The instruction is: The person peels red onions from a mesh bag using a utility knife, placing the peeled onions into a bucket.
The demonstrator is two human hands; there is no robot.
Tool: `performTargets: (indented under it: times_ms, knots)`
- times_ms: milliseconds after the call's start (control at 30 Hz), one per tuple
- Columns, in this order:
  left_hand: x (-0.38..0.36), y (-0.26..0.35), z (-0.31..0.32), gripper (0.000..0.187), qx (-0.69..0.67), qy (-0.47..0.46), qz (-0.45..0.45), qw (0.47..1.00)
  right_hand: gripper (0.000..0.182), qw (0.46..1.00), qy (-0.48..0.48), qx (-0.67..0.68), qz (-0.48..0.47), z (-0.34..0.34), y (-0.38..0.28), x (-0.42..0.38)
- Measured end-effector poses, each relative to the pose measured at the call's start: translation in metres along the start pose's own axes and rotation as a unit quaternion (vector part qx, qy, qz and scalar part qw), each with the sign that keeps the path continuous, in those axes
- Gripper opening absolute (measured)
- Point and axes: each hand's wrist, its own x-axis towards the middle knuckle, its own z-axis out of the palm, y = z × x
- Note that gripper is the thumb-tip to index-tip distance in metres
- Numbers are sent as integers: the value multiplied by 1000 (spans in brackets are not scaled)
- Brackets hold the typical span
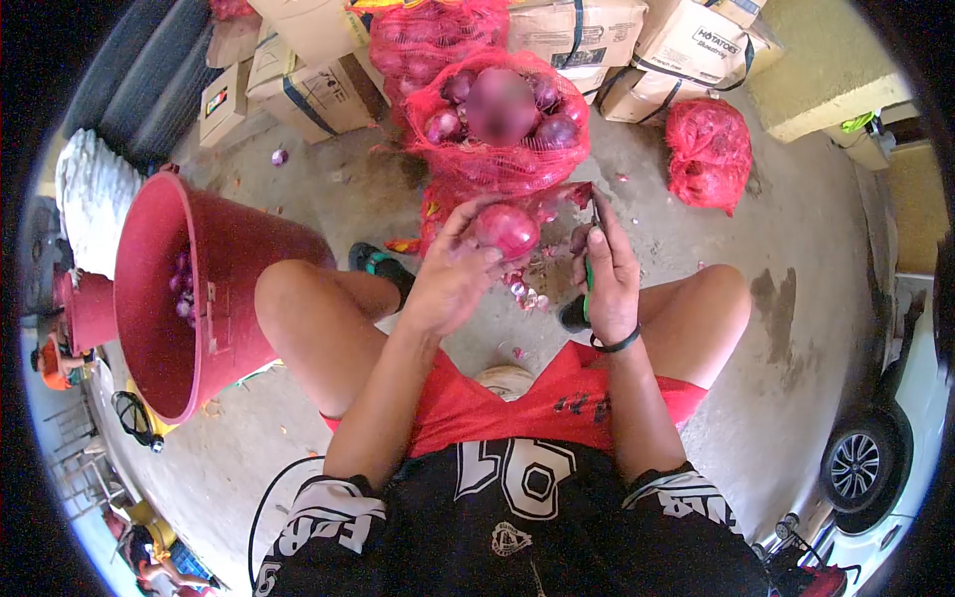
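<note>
A peeled-looking red onion [507, 231] rests in the fingers of my left hand [460, 264], in front of my knees. To its right, my right hand [609, 274] is wrapped round a knife [595, 207] with a green handle, its dark blade pointing up and away from me. A piece of onion skin [580, 194] is by the blade tip. Just beyond both hands stands an open red mesh sack [497, 164] filled with red onions; part of it is blurred. Bits of skin [527, 294] lie on the floor below my hands.
A large red bin [254, 289] with onions inside lies tilted at the left. Cardboard boxes [318, 95] and another onion sack [438, 40] stand at the back. A red mesh bundle [708, 151] sits at the right. A car [915, 418] is far right; people are far left.
</note>
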Motion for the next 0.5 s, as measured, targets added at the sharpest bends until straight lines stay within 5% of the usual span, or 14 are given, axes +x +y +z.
performTargets:
  times_ms: [167, 267, 367, 500]
  knots:
    - [0, 10, 1, 60, -121, -22, -27, 992, 50, 995, 97, 31, -23, -6, 16, 4]
    - [0, 9, 1, 63, -121, -17, -7, 992, 49, 990, 17, -140, 18, -17, 17, 6]
    - [3, -2, -4, 67, -48, -18, 19, 998, 41, 936, -84, -339, -43, -20, 32, 0]
    - [4, 1, -6, 71, -29, -12, 15, 999, 39, 961, -105, -255, 24, -3, 6, -10]
